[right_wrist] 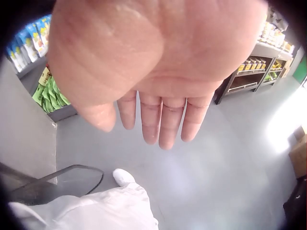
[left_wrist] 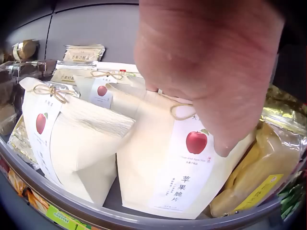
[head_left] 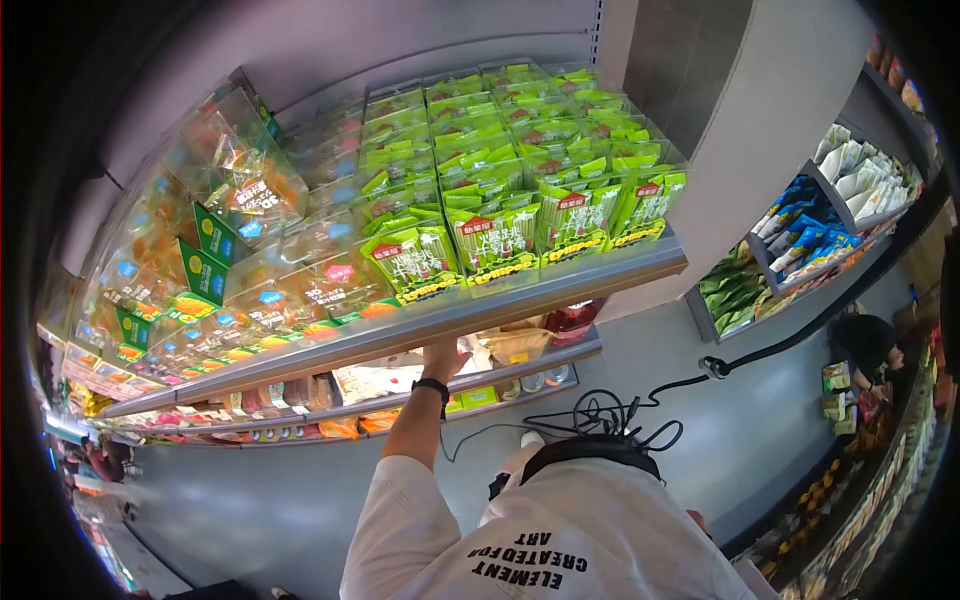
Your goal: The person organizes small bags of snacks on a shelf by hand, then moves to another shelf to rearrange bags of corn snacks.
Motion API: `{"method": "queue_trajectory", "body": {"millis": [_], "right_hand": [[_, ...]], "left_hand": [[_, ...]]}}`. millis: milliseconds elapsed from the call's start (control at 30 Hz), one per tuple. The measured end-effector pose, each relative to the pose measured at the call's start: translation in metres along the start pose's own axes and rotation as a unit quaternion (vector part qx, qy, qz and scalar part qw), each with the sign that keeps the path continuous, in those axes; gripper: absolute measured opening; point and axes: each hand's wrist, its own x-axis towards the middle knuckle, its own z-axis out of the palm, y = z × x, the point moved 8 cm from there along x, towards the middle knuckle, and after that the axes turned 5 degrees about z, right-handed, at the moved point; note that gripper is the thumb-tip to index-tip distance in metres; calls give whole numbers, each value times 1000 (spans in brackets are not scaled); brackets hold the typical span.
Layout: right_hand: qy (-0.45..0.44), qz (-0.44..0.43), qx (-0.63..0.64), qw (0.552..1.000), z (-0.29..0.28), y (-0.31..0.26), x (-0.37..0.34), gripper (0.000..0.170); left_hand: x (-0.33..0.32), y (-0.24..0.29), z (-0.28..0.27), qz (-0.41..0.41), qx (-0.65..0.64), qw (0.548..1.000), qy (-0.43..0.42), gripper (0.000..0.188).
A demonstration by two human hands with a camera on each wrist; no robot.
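Observation:
In the left wrist view my left hand holds the top of a cream paper bag of apple chips with a red apple on its white label. The thumb lies down the bag's front; the other fingers are mostly hidden behind its top edge. A matching paper bag, tied with twine, leans beside it on the left. From the head view, the left hand reaches under the upper shelf. My right hand hangs with straight fingers over the grey floor, holding nothing.
Above the left hand, the upper shelf's edge bears rows of green snack packs and clear bags. A yellowish pouch stands right of the held bag. Black cable loops before my waist. Another person is at the right.

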Motion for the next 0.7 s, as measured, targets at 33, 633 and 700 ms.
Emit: {"method": "queue_trajectory", "body": {"millis": [33,633,700], "right_hand": [[-4,19,7,1000,21,16,5,24],[0,-21,-70,997,55,60,59,25],[-8,-25,-74,997,47,63,58,25]], "left_hand": [[1,0,2,1,0,1000,-2,55],[2,-6,18,-34,65,997,-2,66],[-9,-4,2,-32,40,998,-20,64]]}}
